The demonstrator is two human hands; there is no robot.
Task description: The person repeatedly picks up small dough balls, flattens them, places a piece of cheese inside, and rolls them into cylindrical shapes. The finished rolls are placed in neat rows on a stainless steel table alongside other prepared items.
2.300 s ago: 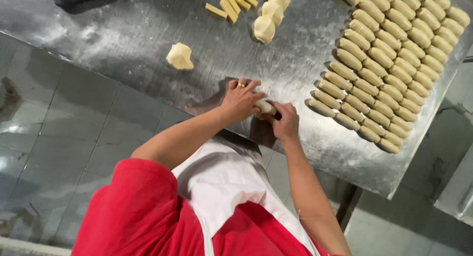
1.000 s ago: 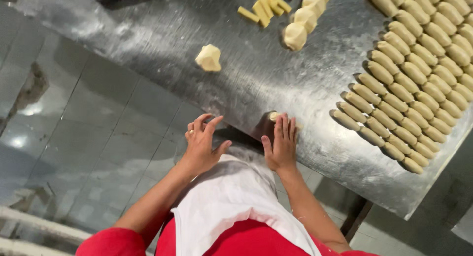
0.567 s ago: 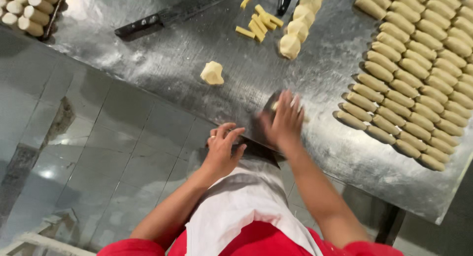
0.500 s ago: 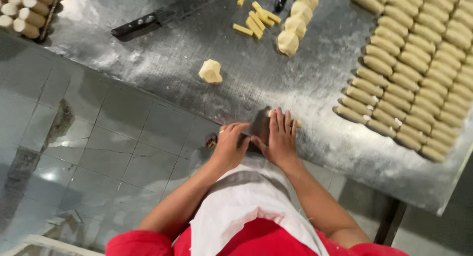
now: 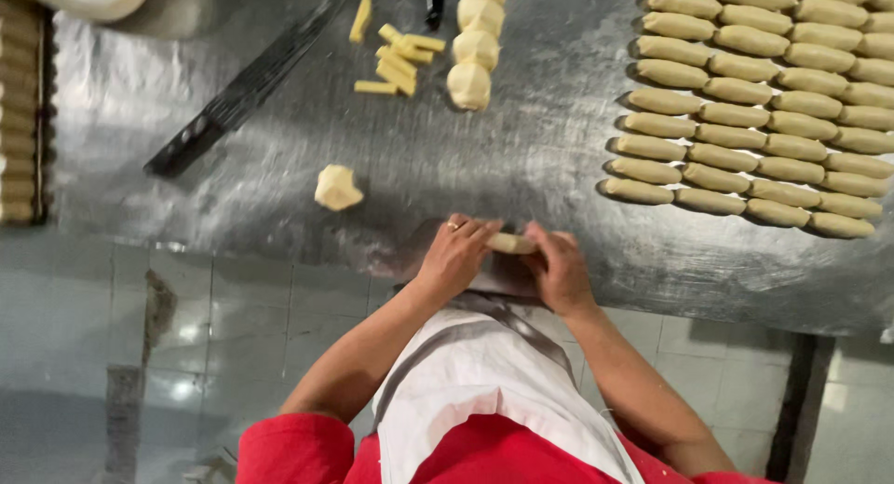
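Both hands close in now: the left hand [image 5: 456, 256] and right hand [image 5: 559, 265], flat moments ago, pinch a dough roll [image 5: 510, 244] by its ends at the counter [image 5: 279, 167] edge, shaping nearly done.

The dough roll [image 5: 510, 244] shows only its middle, because the left hand [image 5: 456, 256] and the right hand [image 5: 559, 270] cover both ends. The rows of shaped dough pieces [image 5: 764, 102] are cut by the right and top edges. The tray of pieces [image 5: 19, 121] at the left edge is blurred and only partly visible.

left hand [image 5: 456, 256] fingers curled, palm down | right hand [image 5: 559, 270] curled alongside | forearms converging
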